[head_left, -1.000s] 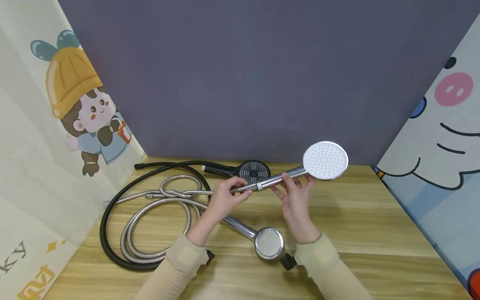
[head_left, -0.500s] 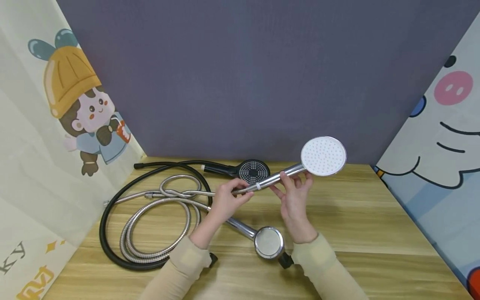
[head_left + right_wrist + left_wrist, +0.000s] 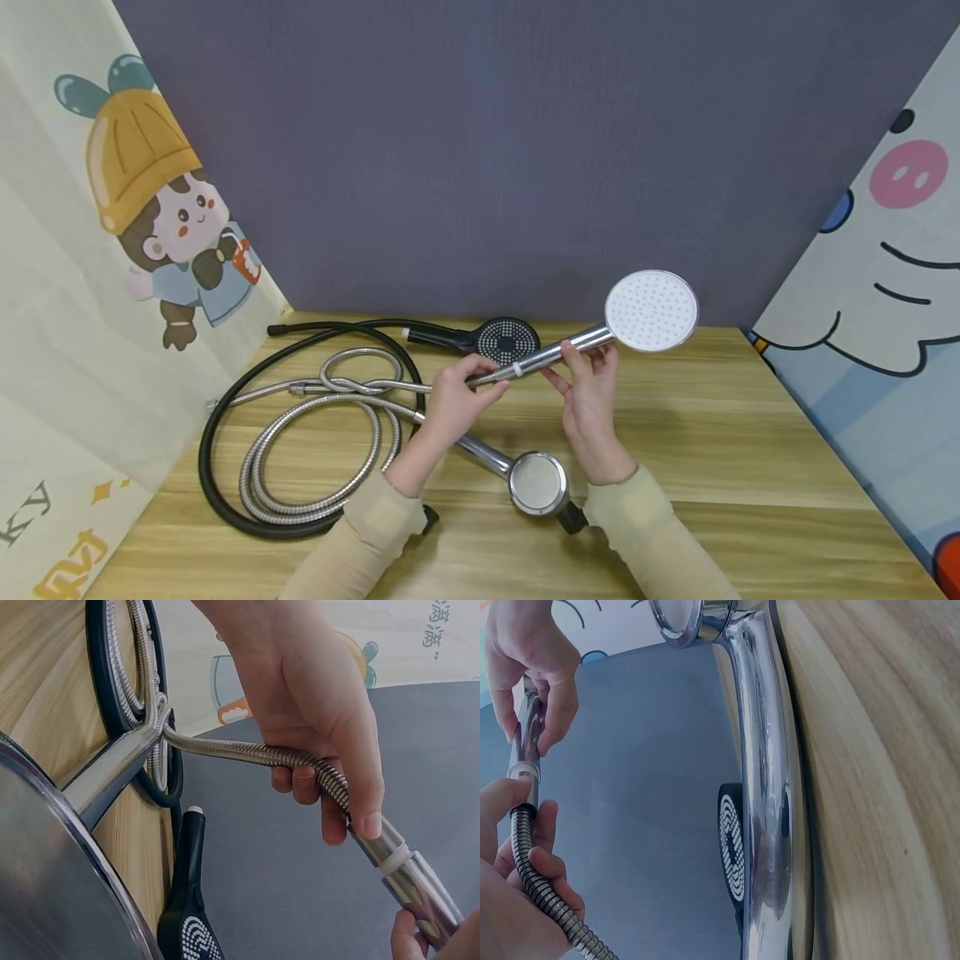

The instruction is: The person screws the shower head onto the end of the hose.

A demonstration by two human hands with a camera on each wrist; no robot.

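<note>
My right hand [image 3: 592, 412] grips the chrome handle of a hand shower [image 3: 651, 310] with a round white spray face. The shower is held above the table, tilted with its face up to the right. My left hand [image 3: 454, 404] pinches the metal connector [image 3: 381, 840] at the handle's lower end, thumb on top. A white ring sits between connector and handle. From the connector a flexible silver shower hose [image 3: 232, 748] runs through my left fingers toward the table. In the left wrist view both hands show along this joint, close together.
A second chrome hand shower [image 3: 537, 483] lies on the wooden table [image 3: 750, 458] below my hands. Behind lies a black hand shower [image 3: 507, 340]. Coiled silver hose [image 3: 258, 475] and black hose [image 3: 206, 450] cover the left side. A grey panel [image 3: 480, 167] stands at the back.
The white-faced hand shower has risen slightly, with its face end higher. My left hand has shifted a little to the right, still pinching the connector.
</note>
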